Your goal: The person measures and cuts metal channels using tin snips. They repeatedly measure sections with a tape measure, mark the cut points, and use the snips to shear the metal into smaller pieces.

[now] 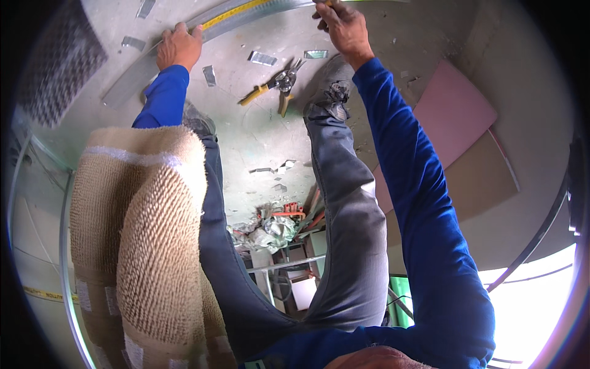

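A long grey metal profile (132, 77) lies on the floor, curving across the top of the head view. The yellow blade of a tape measure (236, 12) runs along it. My left hand (179, 47) is closed over the profile, its fingers at the near end of the blade. At the top edge my right hand (345, 27) is closed round a small orange-yellow thing, mostly hidden by the fingers and cut off by the picture's rim. Between my feet lies a pair of tin snips (278, 86) with yellow handles, touched by neither hand.
Metal offcuts (263, 58) are scattered over the floor. A beige ribbed roll (153, 246) stands at my left. Pink and brown boards (456, 114) lie to the right. Debris (273, 227) is piled between my legs, and dark textured mesh (58, 67) is at the upper left.
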Motion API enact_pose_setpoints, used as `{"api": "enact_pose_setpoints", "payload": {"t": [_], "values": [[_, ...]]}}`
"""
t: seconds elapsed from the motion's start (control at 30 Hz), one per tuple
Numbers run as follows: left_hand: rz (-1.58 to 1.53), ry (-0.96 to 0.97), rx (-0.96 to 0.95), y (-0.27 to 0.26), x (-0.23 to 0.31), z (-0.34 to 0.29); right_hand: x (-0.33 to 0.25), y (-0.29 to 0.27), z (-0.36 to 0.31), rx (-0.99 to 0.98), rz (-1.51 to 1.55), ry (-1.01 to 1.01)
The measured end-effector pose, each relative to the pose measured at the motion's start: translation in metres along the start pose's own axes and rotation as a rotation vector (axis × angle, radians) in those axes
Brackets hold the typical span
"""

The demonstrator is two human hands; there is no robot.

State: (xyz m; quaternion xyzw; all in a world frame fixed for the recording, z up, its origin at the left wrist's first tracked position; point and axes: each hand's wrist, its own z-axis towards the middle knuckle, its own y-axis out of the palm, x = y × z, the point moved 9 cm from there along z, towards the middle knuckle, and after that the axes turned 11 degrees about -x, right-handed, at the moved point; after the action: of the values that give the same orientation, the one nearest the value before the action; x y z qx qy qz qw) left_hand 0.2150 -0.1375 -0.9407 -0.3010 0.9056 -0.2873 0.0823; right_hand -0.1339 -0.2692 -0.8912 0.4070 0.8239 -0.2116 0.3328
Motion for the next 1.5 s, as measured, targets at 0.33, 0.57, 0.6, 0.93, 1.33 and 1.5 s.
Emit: {"api": "enact_pose_setpoints", "payload": {"t": [0.33, 0.57, 0.6, 0.93, 1.33, 1.5], "values": [[0.016, -0.032, 0.150, -0.011, -0.062, -0.002, 0.002, 0.074, 0.073, -0.228, 0.148, 0.100], [-0.080, -0.048, 0.194, -0.021, -0.059, -0.004, 0.008, 0.098, 0.074, -0.348, 0.527, 0.218], [-0.136, -0.046, 0.221, -0.022, -0.058, -0.005, 0.009, 0.099, 0.074, -0.363, 0.554, 0.224], [-0.110, -0.023, 0.273, -0.026, -0.054, -0.004, 0.014, 0.084, 0.079, -0.209, 0.624, 0.274], [-0.042, -0.053, 0.247, -0.022, -0.052, -0.013, -0.049, 0.098, 0.091, -0.141, -0.570, -0.248], [-0.074, -0.030, 0.231, -0.019, -0.051, -0.014, -0.053, 0.112, 0.096, -0.130, -0.679, -0.338]]}}
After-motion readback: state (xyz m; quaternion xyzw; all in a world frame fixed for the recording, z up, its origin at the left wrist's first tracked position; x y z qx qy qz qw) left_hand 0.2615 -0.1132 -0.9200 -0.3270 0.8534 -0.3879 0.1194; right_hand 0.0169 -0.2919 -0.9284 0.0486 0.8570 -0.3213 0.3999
